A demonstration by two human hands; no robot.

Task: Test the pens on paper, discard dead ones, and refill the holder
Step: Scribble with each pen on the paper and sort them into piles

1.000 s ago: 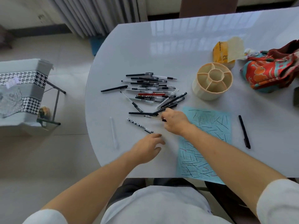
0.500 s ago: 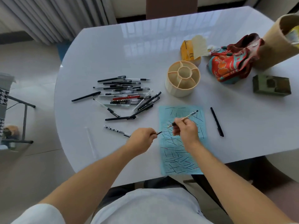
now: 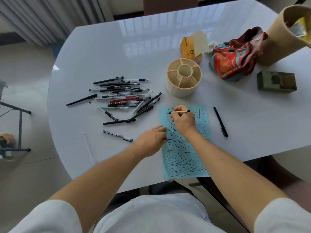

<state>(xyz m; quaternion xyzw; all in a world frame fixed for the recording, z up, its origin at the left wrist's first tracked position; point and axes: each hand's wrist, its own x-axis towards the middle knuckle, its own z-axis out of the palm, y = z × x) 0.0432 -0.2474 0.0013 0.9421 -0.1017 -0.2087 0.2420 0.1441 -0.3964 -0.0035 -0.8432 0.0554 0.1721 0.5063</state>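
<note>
1. Your glossy white desk (image 3: 104, 47) has a rounded near-left edge and mirrors the window light. It stands on pale floor tiles, with grey pleated curtains (image 3: 50, 15) behind it at upper left.
2. A sheet of light blue paper (image 3: 183, 158) lies flat at the desk's near edge, covered in short dark pen strokes, with its lower end hanging slightly past the edge.
3. Your right hand (image 3: 183, 120) is closed around a slim gold-barrelled pen with a dark grip (image 3: 180, 112), held almost level over the top of the paper with its tip pointing left.
4. Your left hand (image 3: 151, 140) rests on the paper's left edge, its fingers curled around a small dark piece (image 3: 169, 139) that pokes out; what that piece is cannot be made out.
5. A loose pile of mostly black and clear plastic pens (image 3: 124, 96) lies left of the paper, with one red barrel among them.
6. A dotted black-and-white pen (image 3: 117, 136) lies apart, near your left hand.
7. A single matte black pen (image 3: 220, 121) lies right of the paper.
8. The round cream plastic holder (image 3: 184, 78), divided into compartments, stands beyond the paper with nothing in it.
9. Behind the holder sit a yellow packet (image 3: 190, 46), a crumpled red patterned cloth (image 3: 235, 56), a tan cardboard tube (image 3: 277, 34) and a dull green box (image 3: 276, 82).
</note>
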